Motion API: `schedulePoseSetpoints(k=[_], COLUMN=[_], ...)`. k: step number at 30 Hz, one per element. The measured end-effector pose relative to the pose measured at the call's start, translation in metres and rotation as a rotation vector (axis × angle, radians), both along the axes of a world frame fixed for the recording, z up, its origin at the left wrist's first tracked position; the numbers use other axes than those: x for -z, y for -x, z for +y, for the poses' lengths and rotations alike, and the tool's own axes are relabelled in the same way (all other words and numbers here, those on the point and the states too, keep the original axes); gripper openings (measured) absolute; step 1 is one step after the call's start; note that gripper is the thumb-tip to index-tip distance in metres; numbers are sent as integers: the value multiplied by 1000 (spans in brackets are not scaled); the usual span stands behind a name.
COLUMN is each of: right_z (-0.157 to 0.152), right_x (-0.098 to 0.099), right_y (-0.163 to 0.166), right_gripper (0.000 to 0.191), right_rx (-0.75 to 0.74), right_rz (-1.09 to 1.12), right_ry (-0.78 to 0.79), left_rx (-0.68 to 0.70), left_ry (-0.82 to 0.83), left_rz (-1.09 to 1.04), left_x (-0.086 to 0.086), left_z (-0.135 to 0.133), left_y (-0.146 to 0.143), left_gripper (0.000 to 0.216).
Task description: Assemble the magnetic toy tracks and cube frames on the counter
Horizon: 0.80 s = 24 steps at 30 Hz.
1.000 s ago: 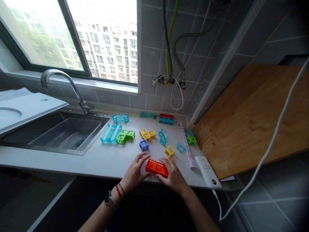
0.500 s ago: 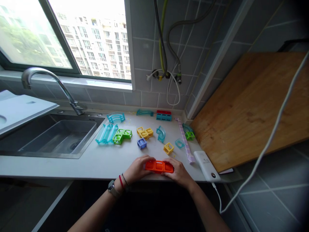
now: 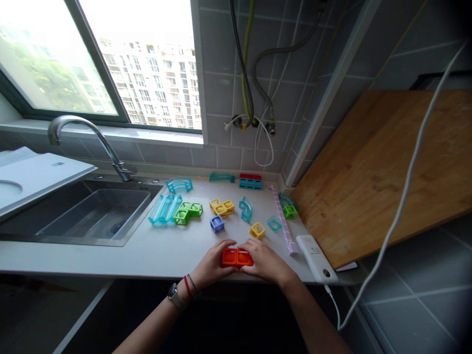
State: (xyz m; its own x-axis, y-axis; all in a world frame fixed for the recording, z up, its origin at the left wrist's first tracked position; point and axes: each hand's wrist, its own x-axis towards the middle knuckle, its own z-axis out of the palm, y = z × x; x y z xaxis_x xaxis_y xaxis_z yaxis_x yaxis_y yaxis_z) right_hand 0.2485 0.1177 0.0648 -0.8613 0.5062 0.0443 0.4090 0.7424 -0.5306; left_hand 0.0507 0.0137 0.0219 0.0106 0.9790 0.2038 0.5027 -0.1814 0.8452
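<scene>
Between my two hands, just above the counter's front edge, is a row of red-orange open-frame toy blocks [image 3: 237,257]. My left hand [image 3: 214,263] grips its left end, thumb below and fingers on top. My right hand [image 3: 266,260] is closed round the right end and hides part of it. Beyond my hands stand a single yellow block [image 3: 257,230] and a purple block [image 3: 217,223]. Behind the purple one lies a group of joined yellow blocks [image 3: 221,207]. Joined green blocks [image 3: 188,213] lie farther left.
Clear blue track pieces [image 3: 165,210] lie by the sink [image 3: 125,236]; a curved one [image 3: 246,209] is mid-counter. A red and blue piece [image 3: 250,181] stands at the back. Rightward are a pink strip [image 3: 282,219], a white power bank [image 3: 316,258] with cable, and a leaning wooden board [image 3: 383,172].
My right hand has shifted left along the red-orange blocks and now covers their right part. My left hand keeps its hold. The view has tilted slightly.
</scene>
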Motion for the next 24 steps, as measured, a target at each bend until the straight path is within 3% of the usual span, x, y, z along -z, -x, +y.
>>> schedulePoseSetpoints(k=[3,5,9,12,14,18,24], right_z=[12,26,70,116,150,215,270], right_x=[-21,-41,-83,-98,-97,-78,-30], right_y=[13,14,20,43,65,96,101], right_gripper=[38,35,41,49,51,47,45], right_rx=[-89,-148,-143,2,98,246,288], right_rz=[-144,-172,45,274,287,-41,-240], right_ry=[4,87,286,254,113,-265,-344], left_rx=[-21,-29,-59,-45,-25,-18,-63], left_ry=[-7,-23,-70,-40,5,57,87], left_rz=[-126,-207,-295,-315,-279,-190,-217], left_x=[8,12,14,11,8,4,5], left_z=[-3,-6,-8,-8,-9,-11,-10], left_y=[2,5,10,10,10,9,11], left_gripper=[101,111,83,59,46,32,27])
